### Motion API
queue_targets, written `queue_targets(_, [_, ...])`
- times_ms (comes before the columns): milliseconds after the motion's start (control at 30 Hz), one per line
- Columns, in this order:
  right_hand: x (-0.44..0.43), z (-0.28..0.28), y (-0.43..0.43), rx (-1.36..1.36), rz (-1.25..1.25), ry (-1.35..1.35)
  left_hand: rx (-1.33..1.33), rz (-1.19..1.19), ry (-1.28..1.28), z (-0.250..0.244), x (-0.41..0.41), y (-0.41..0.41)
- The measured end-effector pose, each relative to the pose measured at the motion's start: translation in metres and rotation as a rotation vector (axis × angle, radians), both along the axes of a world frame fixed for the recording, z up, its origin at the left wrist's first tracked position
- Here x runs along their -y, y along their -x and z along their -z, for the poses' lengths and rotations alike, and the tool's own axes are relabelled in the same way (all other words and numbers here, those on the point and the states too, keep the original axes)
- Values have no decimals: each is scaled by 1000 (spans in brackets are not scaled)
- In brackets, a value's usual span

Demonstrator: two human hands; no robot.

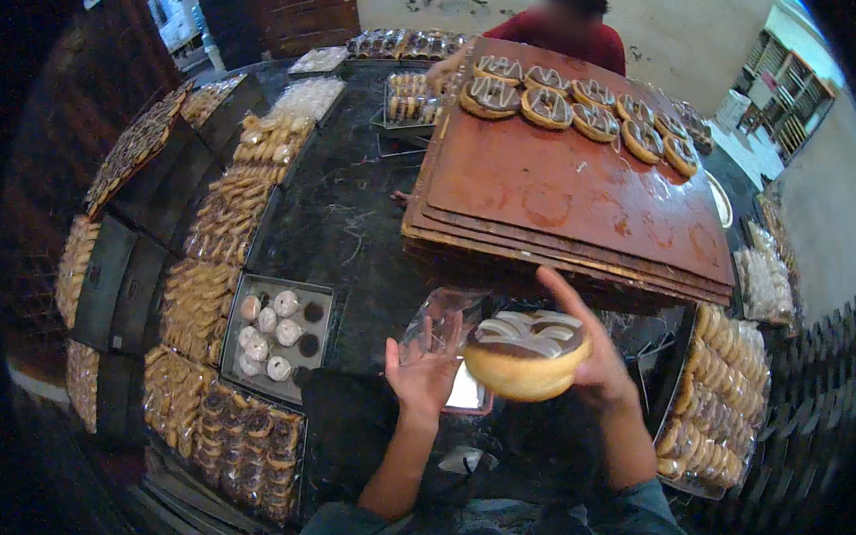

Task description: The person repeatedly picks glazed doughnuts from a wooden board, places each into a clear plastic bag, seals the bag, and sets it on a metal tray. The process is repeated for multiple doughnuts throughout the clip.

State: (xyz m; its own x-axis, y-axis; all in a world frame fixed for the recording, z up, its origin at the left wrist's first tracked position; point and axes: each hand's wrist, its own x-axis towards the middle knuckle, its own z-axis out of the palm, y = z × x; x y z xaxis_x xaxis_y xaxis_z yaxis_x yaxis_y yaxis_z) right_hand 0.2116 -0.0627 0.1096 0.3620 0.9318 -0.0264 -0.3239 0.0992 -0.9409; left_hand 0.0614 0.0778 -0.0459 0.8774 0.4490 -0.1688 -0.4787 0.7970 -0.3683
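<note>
A large doughnut [527,363] topped with chocolate and white icing is held at its right side by my right hand [602,351], in front of the stacked boards. To its left, my left hand [424,366] is raised palm up with the fingers spread. A clear plastic bag [444,314] lies at or just behind the left fingers; whether the hand touches it I cannot tell. Similar iced doughnuts [547,107] stand in two rows along the far side of the top reddish-brown board [572,195].
A metal tray [330,335] of powdered doughnuts [279,368] stands at left. Trays of wrapped pastries line the left, with wrapped doughnuts [713,405] at right. A person [556,38] in red is behind the boards. A bright-screened device [466,393] lies below my hands.
</note>
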Motion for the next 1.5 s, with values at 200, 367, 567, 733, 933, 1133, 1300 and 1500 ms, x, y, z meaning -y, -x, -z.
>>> queue_targets(200, [10, 5, 24, 1123, 145, 294, -84, -322, -378, -55, 24, -3])
queue_targets(367, [2, 30, 49, 1175, 364, 156, -244, -150, -91, -22, 27, 10])
queue_targets(567, [12, 75, 50, 348, 360, 256, -192, -183, -389, -47, 47, 12])
queue_targets(733, [-22, 29, 38, 1096, 303, 2, -664, 30, -108, -46, 51, 15])
queue_targets(933, [21, 28, 72, 1426, 107, -27, -538, -30, -743, -77, 79, -4])
queue_targets(1133, [67, 45, 71, 1159, 31, 131, -267, 95, -474, -68, 81, -21])
queue_targets(1300, [69, 55, 79, 1254, 70, 195, -489, 59, -569, -75, 93, -33])
queue_targets(1500, [95, -6, 41, 1078, -453, -84, -301, 259, -325, -46, 69, -17])
